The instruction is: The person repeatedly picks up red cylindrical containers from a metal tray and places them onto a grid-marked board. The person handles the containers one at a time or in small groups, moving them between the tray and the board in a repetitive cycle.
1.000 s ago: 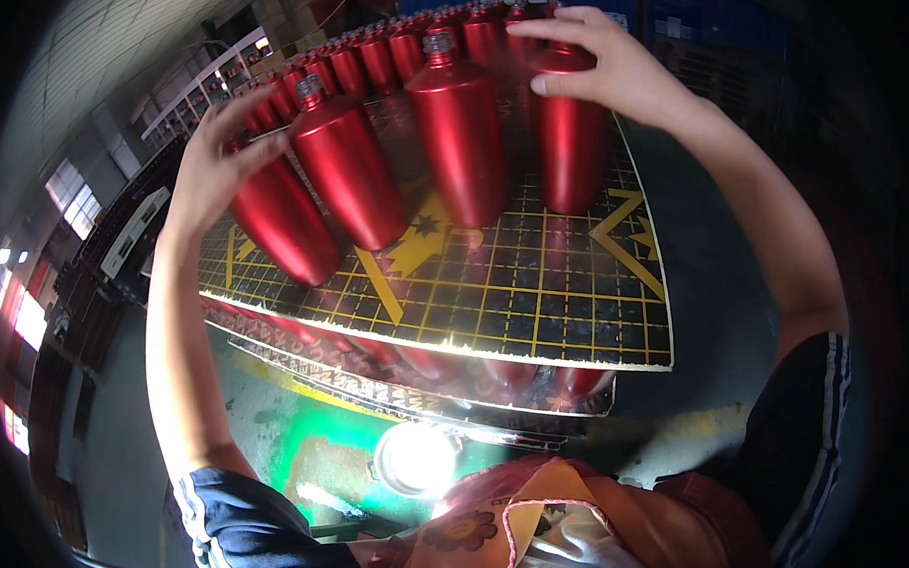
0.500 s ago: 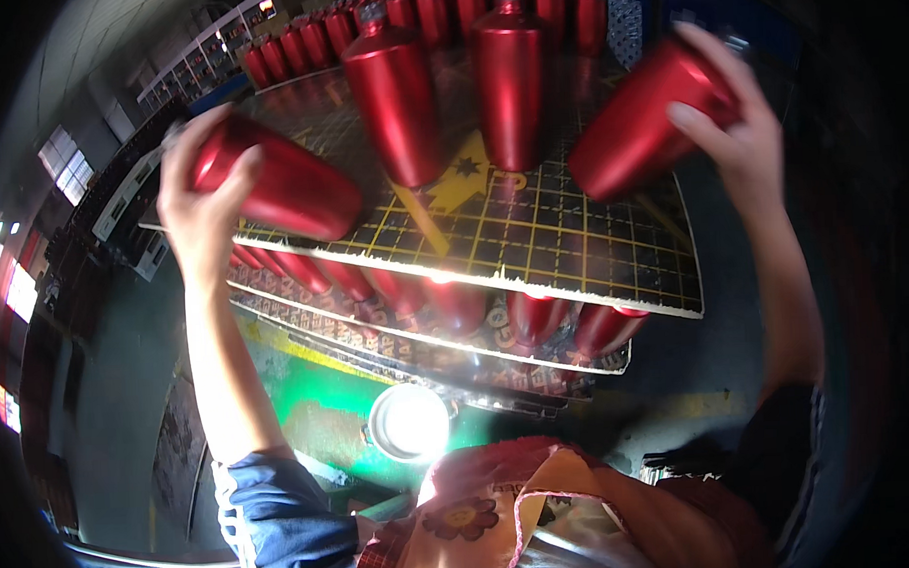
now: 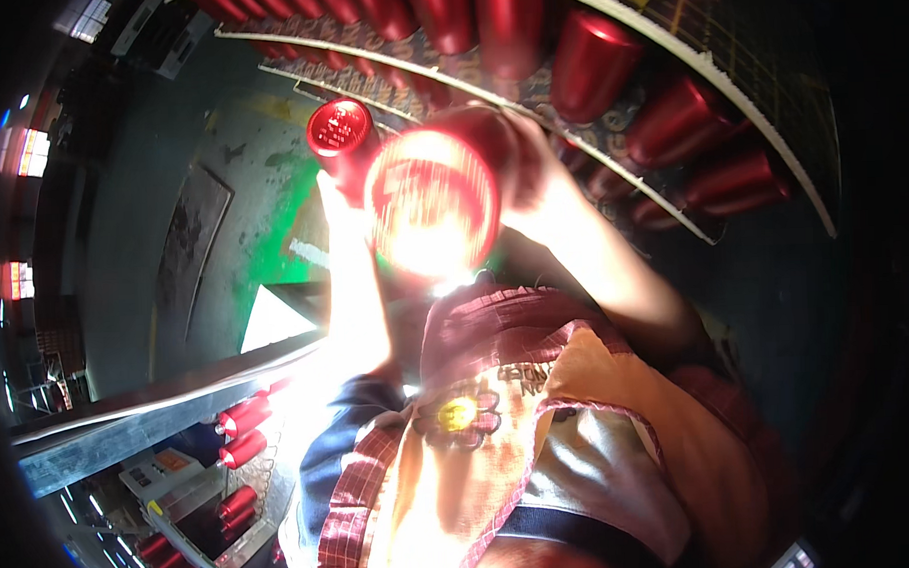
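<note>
My left hand [image 3: 344, 210] grips a red metal bottle [image 3: 340, 138] whose round base faces the camera. My right hand [image 3: 531, 171] grips a second red bottle [image 3: 434, 200], larger in the picture and washed out by glare at its lower half. Both bottles are close to my chest, side by side and nearly touching. Above them runs the edge of a pallet board [image 3: 666, 36] with a yellow grid, and rows of red bottles [image 3: 587, 64] lie under it.
A grey metal shelf edge [image 3: 159, 419] crosses the lower left, with more red bottles [image 3: 241, 422] lying beneath it. The floor [image 3: 262, 221] has green and grey paint. My apron and plaid shirt fill the lower middle. Windows glow at the far left.
Both hands lifted a red bottle each off the gridded board and drew them down toward my chest. The view has tilted down, so the board now sits at the top.
</note>
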